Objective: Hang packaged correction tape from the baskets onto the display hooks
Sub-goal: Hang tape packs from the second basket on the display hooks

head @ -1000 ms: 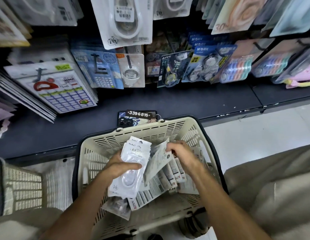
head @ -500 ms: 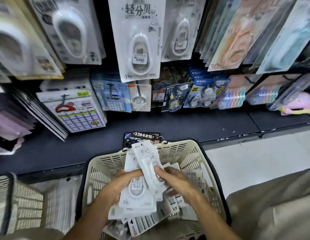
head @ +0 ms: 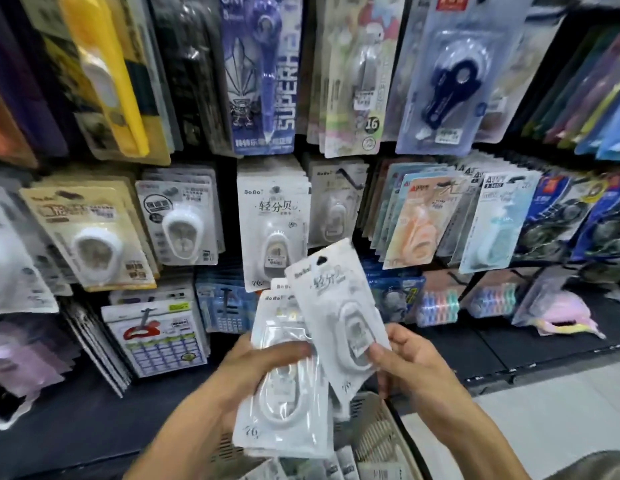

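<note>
My left hand (head: 256, 365) grips a stack of white correction tape packs (head: 284, 407), held upright in front of the display. One more white pack (head: 339, 306) is pinched by my right hand (head: 409, 372) at its lower part; it tilts left, its hang hole at the top. Just behind and above it, matching white packs (head: 272, 223) hang on a display hook. The cream basket (head: 381, 441) lies below my hands, mostly hidden, with more packs in it.
Other packaged stationery hangs all around: oval white tapes (head: 178, 220) at left, a blue tape card (head: 450, 74) above right, coloured tape rolls (head: 440, 303) low right. A dark shelf ledge (head: 492, 348) runs under the display. Pale floor (head: 561, 410) lies at right.
Both hands rose out of the basket with the packs, up to the hooks. My right hand has drawn one pack apart from the stack. The view tilted upward.
</note>
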